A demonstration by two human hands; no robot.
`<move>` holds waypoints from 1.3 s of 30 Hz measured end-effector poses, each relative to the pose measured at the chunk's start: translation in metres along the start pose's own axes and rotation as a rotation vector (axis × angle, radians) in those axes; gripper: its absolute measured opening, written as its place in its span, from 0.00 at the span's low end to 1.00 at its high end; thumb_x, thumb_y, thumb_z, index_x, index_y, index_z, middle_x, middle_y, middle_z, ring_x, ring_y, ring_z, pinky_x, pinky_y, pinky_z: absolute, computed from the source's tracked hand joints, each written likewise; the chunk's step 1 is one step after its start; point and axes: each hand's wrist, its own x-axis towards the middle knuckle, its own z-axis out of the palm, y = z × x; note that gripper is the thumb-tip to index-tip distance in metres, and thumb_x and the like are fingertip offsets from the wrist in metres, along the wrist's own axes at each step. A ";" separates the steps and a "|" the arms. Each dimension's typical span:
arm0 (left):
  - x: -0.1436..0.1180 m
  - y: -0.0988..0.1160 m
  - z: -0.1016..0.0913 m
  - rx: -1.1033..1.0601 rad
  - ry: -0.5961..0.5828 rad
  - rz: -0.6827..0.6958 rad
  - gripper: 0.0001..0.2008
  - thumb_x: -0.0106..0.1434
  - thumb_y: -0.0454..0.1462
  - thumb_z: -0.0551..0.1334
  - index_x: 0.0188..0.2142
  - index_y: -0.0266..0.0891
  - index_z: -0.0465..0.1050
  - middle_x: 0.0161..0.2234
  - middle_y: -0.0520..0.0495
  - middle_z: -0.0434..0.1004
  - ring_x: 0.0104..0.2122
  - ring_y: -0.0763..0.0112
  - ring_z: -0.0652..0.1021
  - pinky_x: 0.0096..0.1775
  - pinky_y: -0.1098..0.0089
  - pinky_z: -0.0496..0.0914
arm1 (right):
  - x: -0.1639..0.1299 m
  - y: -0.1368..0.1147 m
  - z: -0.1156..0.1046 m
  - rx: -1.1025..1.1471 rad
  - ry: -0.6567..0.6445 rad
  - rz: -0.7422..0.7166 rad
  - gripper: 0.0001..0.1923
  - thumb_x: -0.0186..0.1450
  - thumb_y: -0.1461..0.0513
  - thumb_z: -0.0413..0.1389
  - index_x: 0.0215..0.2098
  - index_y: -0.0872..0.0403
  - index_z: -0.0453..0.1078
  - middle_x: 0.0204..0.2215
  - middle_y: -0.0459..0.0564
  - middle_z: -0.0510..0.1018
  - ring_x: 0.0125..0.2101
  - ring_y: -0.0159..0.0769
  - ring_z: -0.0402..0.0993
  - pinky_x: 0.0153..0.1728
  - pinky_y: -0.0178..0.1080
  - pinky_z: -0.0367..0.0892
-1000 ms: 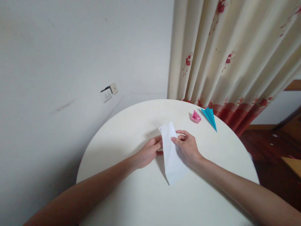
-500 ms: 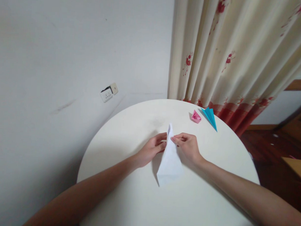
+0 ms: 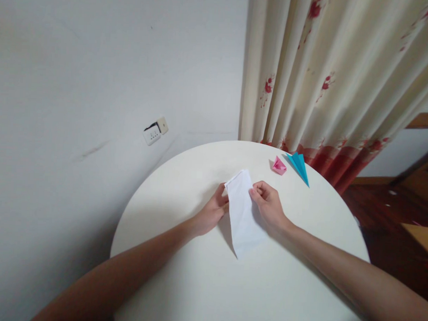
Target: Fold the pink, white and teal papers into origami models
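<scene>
Both hands are up over the round white table [image 3: 202, 291], and between them hangs a long folded sheet of white paper [image 3: 245, 218], tilted so its squared-off top points to about 11 o'clock and its narrow pointed end dips to about 6 o'clock, close above the tabletop. The left hand [image 3: 212, 212] pinches the paper's left edge near the top, thumb on the facing side and the other fingers tucked behind (mostly hidden by the sheet). The right hand [image 3: 268, 204] grips the right edge just across from it, fingers curled tight, thumb pressed on the paper. So the two hands sit at 9 and 3 o'clock of the sheet, both closed on it. Out at about 1 o'clock from the hands, well apart, a small pink folded paper piece [image 3: 279, 166] lies on the table, and just beside it, to its right, a blue folded paper dart [image 3: 298, 166] points toward 5 o'clock near the table's rim. Behind them hangs a cream curtain with red flowers [image 3: 329, 75], and on the pale wall at 10 o'clock sits a white wall socket [image 3: 153, 131].
</scene>
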 end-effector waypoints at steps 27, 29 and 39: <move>0.009 0.018 -0.015 0.237 0.512 0.142 0.45 0.61 0.48 0.68 0.69 0.52 0.42 0.43 0.48 0.79 0.41 0.66 0.79 0.42 0.64 0.74 | 0.028 -0.005 -0.039 0.048 0.248 0.033 0.15 0.57 0.54 0.63 0.39 0.49 0.66 0.17 0.37 0.67 0.18 0.30 0.59 0.21 0.33 0.53; 0.008 0.020 -0.017 0.246 0.466 0.154 0.47 0.62 0.48 0.67 0.70 0.54 0.36 0.45 0.47 0.79 0.43 0.65 0.79 0.45 0.63 0.73 | 0.033 -0.002 -0.044 0.034 0.296 -0.015 0.15 0.57 0.55 0.63 0.39 0.50 0.67 0.20 0.40 0.71 0.20 0.31 0.63 0.23 0.34 0.57; 0.004 0.022 -0.019 0.320 0.252 0.000 0.36 0.51 0.40 0.76 0.59 0.39 0.71 0.50 0.40 0.80 0.48 0.58 0.79 0.50 0.61 0.72 | 0.050 0.007 -0.058 -0.152 0.363 -0.144 0.13 0.59 0.54 0.60 0.34 0.55 0.76 0.33 0.53 0.80 0.33 0.40 0.73 0.35 0.41 0.66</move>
